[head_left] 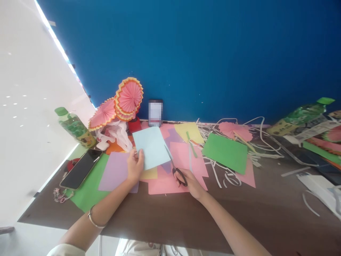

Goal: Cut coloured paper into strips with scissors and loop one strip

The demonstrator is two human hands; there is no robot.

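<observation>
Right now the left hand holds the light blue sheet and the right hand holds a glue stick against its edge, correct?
Not quite. The left hand does hold the light blue sheet, but the right hand holds black-handled scissors, not a glue stick, with the blades at the sheet's right edge. The head view shows it.

A deep blue wall (202,53) fills most of what I face, plain and matte, meeting the back edge of my dark brown surface (170,217). To my left a pale, almost white floor (23,124) stretches away, dotted with small reflections of ceiling lights. A thin strip of bright light (57,46) runs along where the blue wall ends. The whole scene is evenly and brightly lit.
</observation>
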